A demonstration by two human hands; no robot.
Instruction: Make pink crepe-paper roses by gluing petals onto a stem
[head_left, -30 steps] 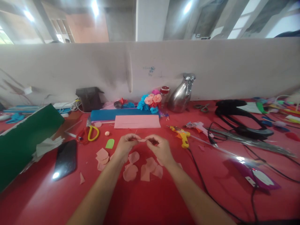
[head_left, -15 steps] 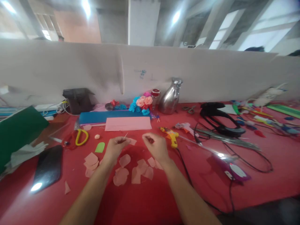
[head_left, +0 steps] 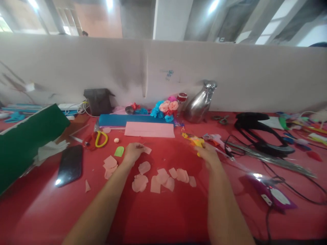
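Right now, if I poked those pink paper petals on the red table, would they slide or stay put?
The pink paper petals look thin with curled edges, so they are probably light and would likely skid across the shiny red table. They lie limp and overlapping, like the pink petal pinched in the left hand, so probably floppy and easily crumpled.

one camera on my head, looking forward and down across the red table (head_left: 163, 217).

it sits close above my forearms, which run in from the bottom edge to my left hand (head_left: 133, 153), closed on a paper petal (head_left: 147, 149), and my right hand (head_left: 208, 154), both about mid-frame. the table fills the lower half, wide to either side and bowed at the edges by the lens. the pale partition (head_left: 230, 78) across the far side stands square on, with ceiling lights (head_left: 110, 4) over it along the top edge.
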